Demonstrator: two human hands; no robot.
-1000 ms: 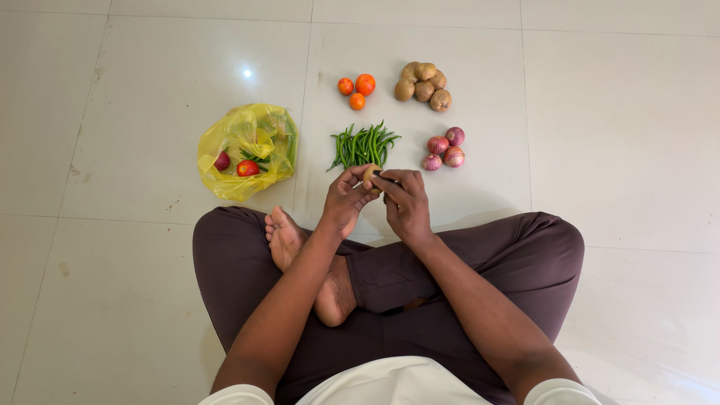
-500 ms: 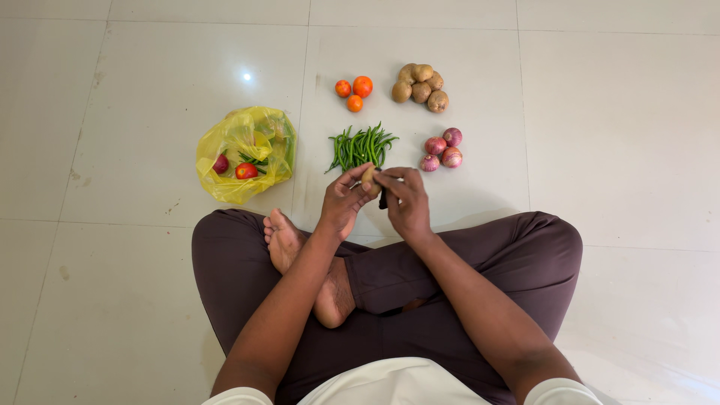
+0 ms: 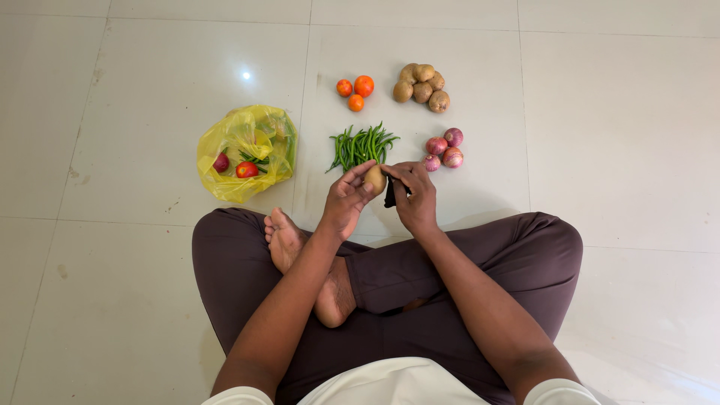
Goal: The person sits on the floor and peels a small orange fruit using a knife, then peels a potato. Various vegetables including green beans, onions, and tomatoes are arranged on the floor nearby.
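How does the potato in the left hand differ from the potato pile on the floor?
The single brown potato is held above the floor in the left hand, while the pile of brown potatoes rests on the white tiled floor. The held one is alone and partly covered by fingers; the pile is a cluster of about five, fully exposed. The held one sits beside the right hand with its dark tool; nothing touches the pile. Both share brown skin and rounded shape.

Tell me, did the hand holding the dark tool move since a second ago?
Yes. The right hand with the dark-handled tool drew slightly right, away from the small brown potato, and now sits closer below the red onions.
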